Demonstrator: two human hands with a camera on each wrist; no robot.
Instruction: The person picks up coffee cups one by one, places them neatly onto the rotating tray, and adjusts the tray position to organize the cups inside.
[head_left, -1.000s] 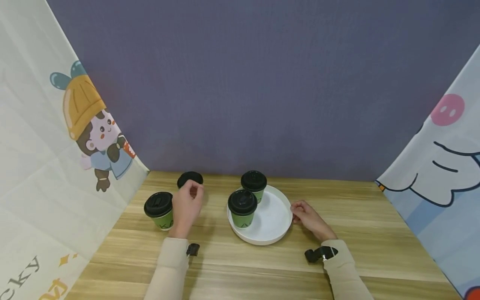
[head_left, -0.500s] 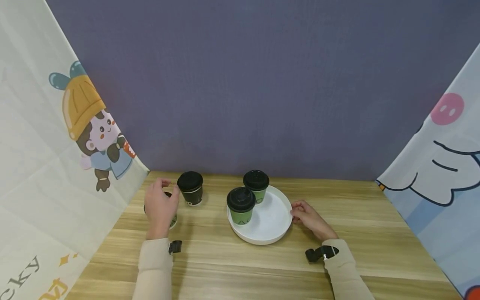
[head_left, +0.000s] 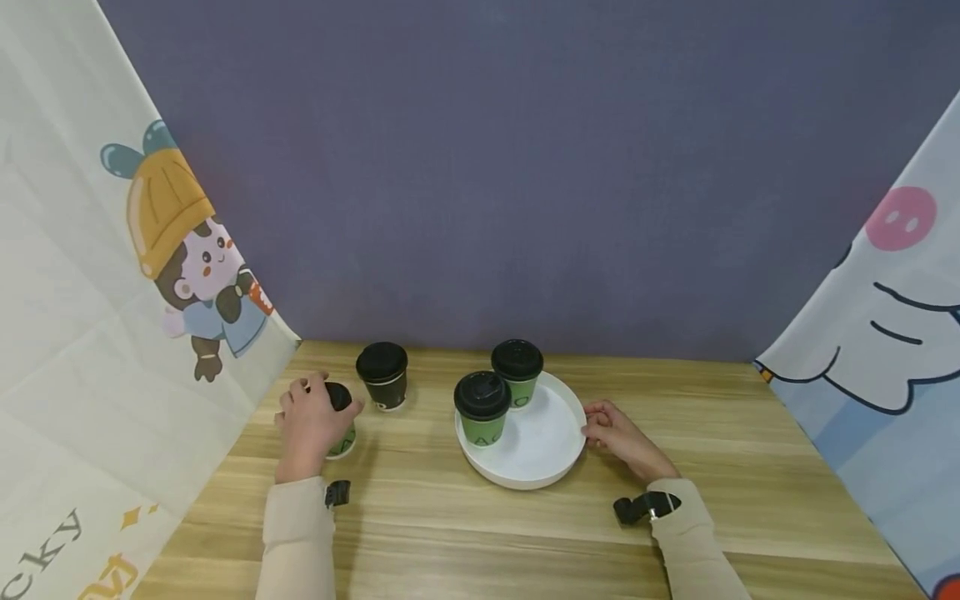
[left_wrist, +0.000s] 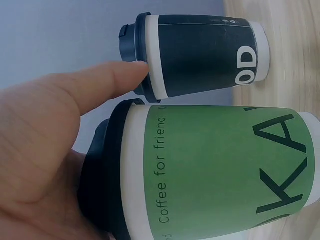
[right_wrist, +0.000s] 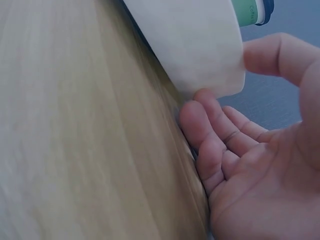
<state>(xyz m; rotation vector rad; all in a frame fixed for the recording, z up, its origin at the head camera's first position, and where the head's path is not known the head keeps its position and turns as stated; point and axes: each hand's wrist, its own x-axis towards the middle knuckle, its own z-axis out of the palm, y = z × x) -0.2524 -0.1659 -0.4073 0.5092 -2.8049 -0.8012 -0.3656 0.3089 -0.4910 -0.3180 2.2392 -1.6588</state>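
Left-hand grip [head_left: 311, 425] spreads, thumb and fingers apart, around the lid [left_wrist: 107, 170] of a green cup [left_wrist: 220, 170], a dark cup [head_left: 387, 387] just beyond, while right-hand grip [head_left: 624, 440] pinches a white tray [head_left: 543, 450], probably steadying it under two lidded cups [head_left: 482, 417] standing left of that hand.

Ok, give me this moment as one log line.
left hand: at lidded green cup, thumb spread | right hand: pinches white tray by edge | on tray: two more green cups | dark cup: upright on table
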